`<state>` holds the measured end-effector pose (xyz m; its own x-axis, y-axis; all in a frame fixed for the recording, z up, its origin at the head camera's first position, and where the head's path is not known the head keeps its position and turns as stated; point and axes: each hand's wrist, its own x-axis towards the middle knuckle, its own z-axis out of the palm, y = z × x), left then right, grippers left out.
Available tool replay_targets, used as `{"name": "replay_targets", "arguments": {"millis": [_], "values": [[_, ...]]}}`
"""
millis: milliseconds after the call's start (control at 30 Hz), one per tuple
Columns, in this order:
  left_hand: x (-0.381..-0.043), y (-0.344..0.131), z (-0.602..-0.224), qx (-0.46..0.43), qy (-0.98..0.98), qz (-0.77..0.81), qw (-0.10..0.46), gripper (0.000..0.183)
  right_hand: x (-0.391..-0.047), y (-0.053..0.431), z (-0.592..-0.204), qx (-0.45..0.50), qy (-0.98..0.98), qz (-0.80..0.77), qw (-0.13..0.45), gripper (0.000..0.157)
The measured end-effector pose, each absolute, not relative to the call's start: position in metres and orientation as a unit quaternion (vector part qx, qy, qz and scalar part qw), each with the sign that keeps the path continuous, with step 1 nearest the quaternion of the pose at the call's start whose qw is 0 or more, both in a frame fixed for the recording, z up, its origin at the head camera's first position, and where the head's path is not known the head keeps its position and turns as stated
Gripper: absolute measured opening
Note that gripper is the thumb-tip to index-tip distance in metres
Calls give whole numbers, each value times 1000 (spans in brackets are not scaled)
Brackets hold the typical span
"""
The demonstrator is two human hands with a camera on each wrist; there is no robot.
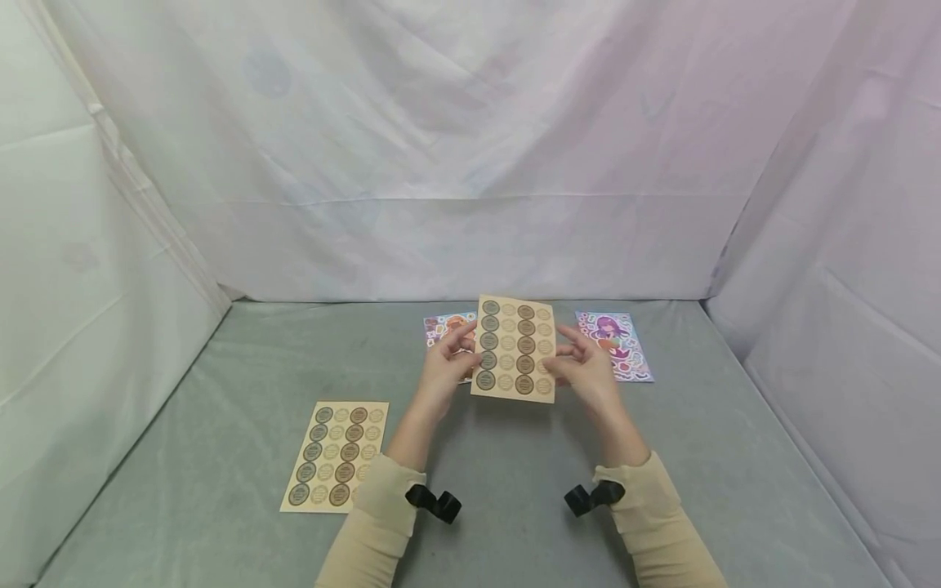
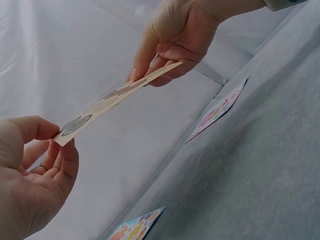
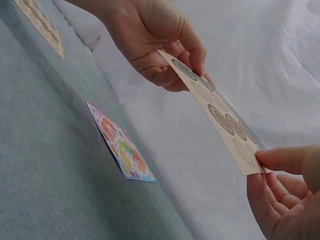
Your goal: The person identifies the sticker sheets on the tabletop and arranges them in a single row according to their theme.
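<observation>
Both hands hold up a tan sticker sheet [image 1: 516, 349] printed with rows of round stickers, raised above the table and tilted. The left hand [image 1: 443, 365] pinches its left edge between thumb and fingers; the right hand [image 1: 586, 369] pinches the right edge in the same way. In the left wrist view the sheet [image 2: 107, 102] is seen nearly edge-on. A second tan sticker sheet [image 1: 340, 457] lies flat at the front left, its lower right corner hidden by the left sleeve.
A colourful sticker sheet [image 3: 122, 150] lies behind the left hand, partly covered in the head view. Another, with a purple-haired figure [image 1: 616, 347], lies to the right. White cloth [image 1: 470, 147] walls the grey table [image 1: 507, 482] at the back and sides.
</observation>
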<state>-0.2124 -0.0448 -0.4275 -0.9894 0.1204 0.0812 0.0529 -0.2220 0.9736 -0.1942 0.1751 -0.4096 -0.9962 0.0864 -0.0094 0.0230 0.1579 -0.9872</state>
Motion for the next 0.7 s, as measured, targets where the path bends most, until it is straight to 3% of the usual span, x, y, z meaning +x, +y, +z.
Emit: {"name": "replay_targets", "arguments": {"millis": [700], "values": [[-187,-72,-399,83,657,749,39,51,-178,157,-399,-17,-748,663,-7,64]]}}
